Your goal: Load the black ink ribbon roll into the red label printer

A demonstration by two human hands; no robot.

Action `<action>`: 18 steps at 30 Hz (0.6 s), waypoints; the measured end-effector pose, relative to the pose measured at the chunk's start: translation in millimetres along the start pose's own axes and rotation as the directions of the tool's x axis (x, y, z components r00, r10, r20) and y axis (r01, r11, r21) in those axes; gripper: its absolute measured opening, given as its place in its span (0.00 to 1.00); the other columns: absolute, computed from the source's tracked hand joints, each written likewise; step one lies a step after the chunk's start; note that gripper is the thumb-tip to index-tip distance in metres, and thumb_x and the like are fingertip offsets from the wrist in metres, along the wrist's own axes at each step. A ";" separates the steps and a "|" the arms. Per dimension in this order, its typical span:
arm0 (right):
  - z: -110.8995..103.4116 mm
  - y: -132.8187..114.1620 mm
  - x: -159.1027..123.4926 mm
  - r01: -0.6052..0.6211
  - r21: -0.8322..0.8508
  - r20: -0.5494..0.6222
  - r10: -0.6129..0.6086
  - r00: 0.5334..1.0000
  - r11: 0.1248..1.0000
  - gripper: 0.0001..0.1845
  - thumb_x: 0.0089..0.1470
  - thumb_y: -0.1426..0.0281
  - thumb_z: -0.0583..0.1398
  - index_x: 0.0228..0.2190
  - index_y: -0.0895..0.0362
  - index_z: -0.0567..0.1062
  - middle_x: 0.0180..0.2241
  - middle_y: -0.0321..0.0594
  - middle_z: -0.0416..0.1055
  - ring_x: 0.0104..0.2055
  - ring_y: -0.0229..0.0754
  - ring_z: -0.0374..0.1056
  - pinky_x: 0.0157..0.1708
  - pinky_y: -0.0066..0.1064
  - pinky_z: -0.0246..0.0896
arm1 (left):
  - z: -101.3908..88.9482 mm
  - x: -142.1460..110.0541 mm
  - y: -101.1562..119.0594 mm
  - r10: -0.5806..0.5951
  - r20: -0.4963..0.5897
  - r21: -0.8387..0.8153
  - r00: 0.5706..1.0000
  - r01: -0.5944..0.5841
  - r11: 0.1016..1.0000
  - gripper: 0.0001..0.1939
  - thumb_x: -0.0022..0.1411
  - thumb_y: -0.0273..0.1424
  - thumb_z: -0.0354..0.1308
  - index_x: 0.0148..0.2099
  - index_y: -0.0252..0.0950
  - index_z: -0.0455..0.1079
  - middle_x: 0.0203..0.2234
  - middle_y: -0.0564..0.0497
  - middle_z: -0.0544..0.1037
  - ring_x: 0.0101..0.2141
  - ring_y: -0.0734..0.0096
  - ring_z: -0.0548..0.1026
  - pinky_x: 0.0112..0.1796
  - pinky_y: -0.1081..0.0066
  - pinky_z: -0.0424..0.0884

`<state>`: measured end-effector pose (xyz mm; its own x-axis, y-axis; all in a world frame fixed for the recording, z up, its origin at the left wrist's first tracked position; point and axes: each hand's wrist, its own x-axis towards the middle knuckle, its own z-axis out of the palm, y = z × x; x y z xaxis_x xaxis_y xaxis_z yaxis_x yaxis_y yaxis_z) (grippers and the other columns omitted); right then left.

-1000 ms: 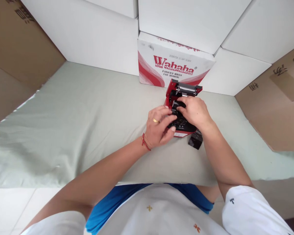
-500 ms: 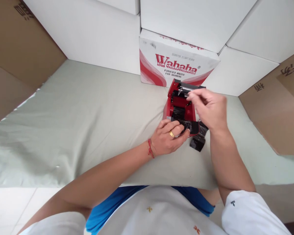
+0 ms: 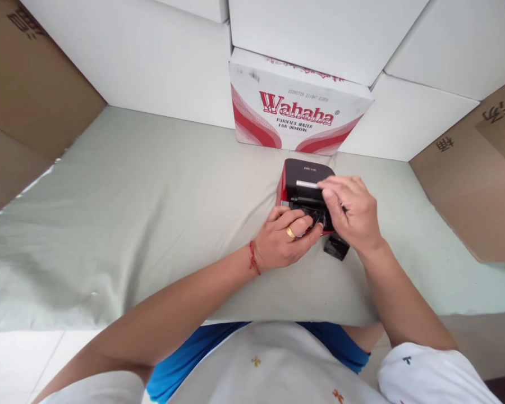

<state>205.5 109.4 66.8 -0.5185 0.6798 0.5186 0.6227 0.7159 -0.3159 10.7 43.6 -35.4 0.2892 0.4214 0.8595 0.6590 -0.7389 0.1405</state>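
Observation:
On the cloth sits a small red box-shaped device with a black hinged lid (image 3: 310, 168), a light strip along the lid's front edge. The lid is lowered, though a gap shows at the front. My left hand (image 3: 287, 235) grips the near end, fingers over a black, shiny plastic-covered part there. My right hand (image 3: 353, 210) is closed at the lid's right front edge, thumb and fingers on it. A small black block (image 3: 335, 247) lies just in front of the device, partly behind my right hand. The inside of the device is mostly hidden.
A white and red Wahaha water carton (image 3: 301, 106) stands behind the device. White boxes (image 3: 151, 56) form a wall at the back. Brown cartons stand at the left (image 3: 37, 84) and right (image 3: 480, 185). Pale green cloth (image 3: 185, 185) covers the table.
My right hand has brought the raised lid down toward me, covering the red interior. My left hand has stayed on the device's near end. The view has shifted slightly.

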 end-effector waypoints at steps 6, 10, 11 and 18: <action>1.8 -7.0 -19.6 -0.007 0.034 0.059 0.005 0.998 0.999 0.22 0.80 0.61 0.55 0.48 0.50 0.90 0.49 0.46 0.87 0.48 0.52 0.78 0.53 0.48 0.75 | -2.6 3.4 1.6 0.068 -0.050 0.108 0.996 -0.063 0.992 0.14 0.74 0.27 0.66 0.58 0.47 0.80 0.43 0.50 0.86 0.49 0.62 0.83 0.48 0.59 0.74; -2.1 -9.0 -14.8 -0.024 -0.002 0.134 0.024 0.991 1.000 0.23 0.81 0.61 0.54 0.46 0.50 0.90 0.48 0.45 0.87 0.47 0.50 0.77 0.49 0.44 0.75 | -2.6 3.6 1.5 0.049 -0.024 0.100 0.999 -0.046 0.994 0.16 0.75 0.27 0.65 0.60 0.50 0.79 0.42 0.50 0.85 0.49 0.61 0.83 0.48 0.58 0.73; -2.0 -8.8 -14.5 -0.016 0.007 0.129 0.015 0.992 1.000 0.23 0.81 0.62 0.55 0.47 0.51 0.90 0.48 0.45 0.87 0.47 0.50 0.76 0.49 0.43 0.75 | -2.8 4.1 1.4 0.043 -0.031 0.068 0.999 -0.041 0.997 0.17 0.75 0.27 0.64 0.61 0.50 0.79 0.42 0.50 0.85 0.48 0.61 0.82 0.48 0.58 0.73; 23.5 -4.7 -33.6 0.016 0.088 -0.119 -0.005 0.993 0.996 0.19 0.79 0.65 0.57 0.50 0.51 0.90 0.49 0.45 0.87 0.51 0.50 0.80 0.55 0.48 0.75 | -14.4 4.3 -17.6 -0.322 -0.160 -0.150 0.933 0.299 0.942 0.25 0.76 0.31 0.60 0.71 0.46 0.69 0.54 0.44 0.79 0.54 0.56 0.78 0.55 0.55 0.76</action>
<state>206.2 86.9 32.1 -0.4484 0.6526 0.6108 0.5604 0.7376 -0.3767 -9.7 50.8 -27.1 -0.0531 0.5468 0.8356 0.6034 -0.6491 0.4632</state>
